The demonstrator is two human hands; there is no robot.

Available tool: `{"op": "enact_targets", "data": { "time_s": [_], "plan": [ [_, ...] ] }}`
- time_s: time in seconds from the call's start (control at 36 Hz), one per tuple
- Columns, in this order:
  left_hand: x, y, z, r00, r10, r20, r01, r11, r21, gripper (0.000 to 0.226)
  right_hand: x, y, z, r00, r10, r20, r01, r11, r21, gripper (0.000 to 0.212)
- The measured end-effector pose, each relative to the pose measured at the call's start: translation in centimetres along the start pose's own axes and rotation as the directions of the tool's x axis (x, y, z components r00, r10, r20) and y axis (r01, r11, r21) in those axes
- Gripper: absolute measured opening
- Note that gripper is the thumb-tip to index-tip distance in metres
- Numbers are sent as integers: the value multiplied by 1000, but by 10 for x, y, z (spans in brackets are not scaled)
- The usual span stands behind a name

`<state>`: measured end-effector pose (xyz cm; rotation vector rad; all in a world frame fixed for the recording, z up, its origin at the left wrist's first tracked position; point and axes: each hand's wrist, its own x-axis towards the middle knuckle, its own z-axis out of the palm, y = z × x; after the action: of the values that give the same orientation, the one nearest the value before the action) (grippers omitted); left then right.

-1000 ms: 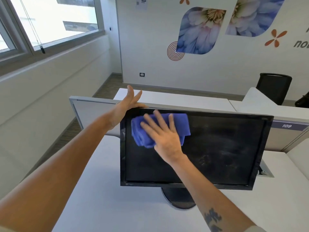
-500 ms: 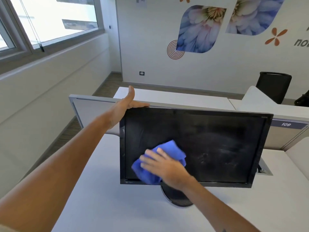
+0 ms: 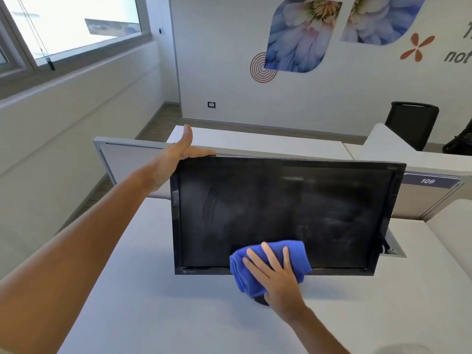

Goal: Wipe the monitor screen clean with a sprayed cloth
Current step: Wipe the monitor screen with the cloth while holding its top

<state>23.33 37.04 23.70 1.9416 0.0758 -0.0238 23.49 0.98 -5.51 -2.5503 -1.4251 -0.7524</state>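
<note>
Blue cloth (image 3: 270,264) sits under our flat right hand (image 3: 277,275), pressed low on the monitor (image 3: 281,215) mid-surface. Our left hand (image 3: 176,162) holds its top corner, fingers straight. Smudges remain, so we are about halfway.

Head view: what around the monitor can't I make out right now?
- Monitor stand: mostly hidden behind the blue cloth and right hand.
- Bottom bezel logo: too small to read.
- Left hand: fingers hidden behind the monitor top corner.
- Wall lettering: cut off by the right edge.
</note>
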Motion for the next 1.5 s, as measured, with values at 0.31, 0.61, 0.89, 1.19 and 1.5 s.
{"op": "enact_targets", "data": {
  "time_s": [0.31,0.61,0.89,1.19,1.5],
  "plan": [
    [0,3,3,1000,3,-8,-3,1000,5,95,97,107,-90,941,137,-311,-150,989,-19,47],
    [2,1,4,1000,7,-17,-8,1000,-18,95,38,99,-65,939,260,-227,-258,965,37,56],
    [8,-9,-1,997,83,6,-83,996,17,93,-47,89,-45,989,145,-21,-146,988,-49,71],
    [28,-38,-17,986,167,19,-168,986,14,94,50,209,-128,862,319,-395,-312,946,84,41],
    [42,-53,-28,991,131,22,-132,990,45,97,-65,116,-67,738,656,-156,-606,747,275,47]
  ]
}}
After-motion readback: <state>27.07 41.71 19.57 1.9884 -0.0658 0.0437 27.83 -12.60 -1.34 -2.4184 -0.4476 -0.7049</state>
